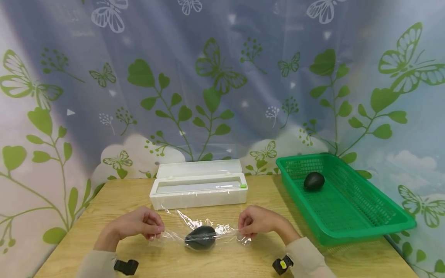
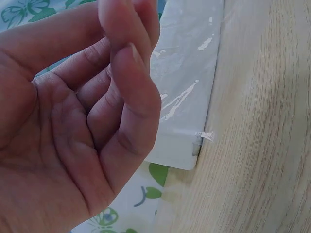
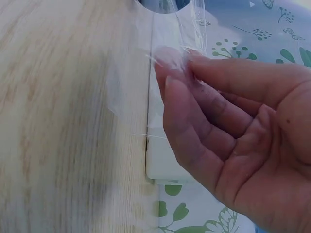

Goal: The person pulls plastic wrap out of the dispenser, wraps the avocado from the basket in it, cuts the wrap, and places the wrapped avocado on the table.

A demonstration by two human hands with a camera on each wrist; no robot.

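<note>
A clear sheet of plastic wrap (image 1: 190, 221) stretches between both hands in the head view. My left hand (image 1: 140, 224) pinches its left end between thumb and fingers, and my right hand (image 1: 259, 222) pinches the right end. Between them on the table lies a dark avocado (image 1: 201, 242), with the film gathered across it. In the right wrist view, film (image 3: 170, 29) runs up from the fingertips of the right hand (image 3: 218, 126). The left wrist view shows the left hand (image 2: 92, 116) with curled fingers; its fingertip grip is partly cut off.
Behind the hands stands a white wrap dispenser box (image 1: 201, 199) with its lid (image 1: 199, 168) raised and a green slider (image 1: 243, 186) at its right end. A green basket (image 1: 347, 233) at the right holds another dark avocado (image 1: 314, 181). A patterned curtain (image 1: 222, 116) hangs behind the wooden table (image 1: 114, 193).
</note>
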